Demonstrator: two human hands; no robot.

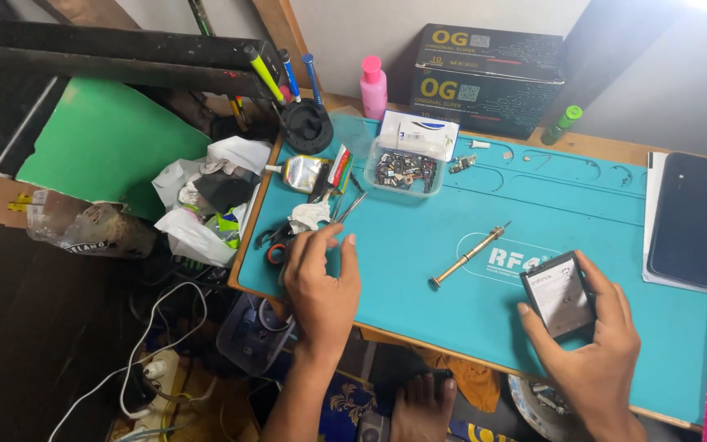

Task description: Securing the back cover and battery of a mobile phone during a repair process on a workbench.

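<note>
My right hand [595, 344] grips a small dark phone battery [559, 295] with a pale label, held just above the teal work mat [419, 245]. My left hand [321, 282] hovers over the mat's left edge with fingers spread, holding nothing. It is nearest to metal tweezers [348, 208] and a crumpled white tissue [309, 216]. A brass-coloured screwdriver [468, 255] lies on the mat between my two hands.
A clear tub of small parts [405, 170] and a pink bottle [373, 87] stand at the mat's back. A dark phone [691, 219] lies at the right. Black boxes [488, 78], a pen holder [305, 123] and crumpled bags [206, 205] crowd the back and left.
</note>
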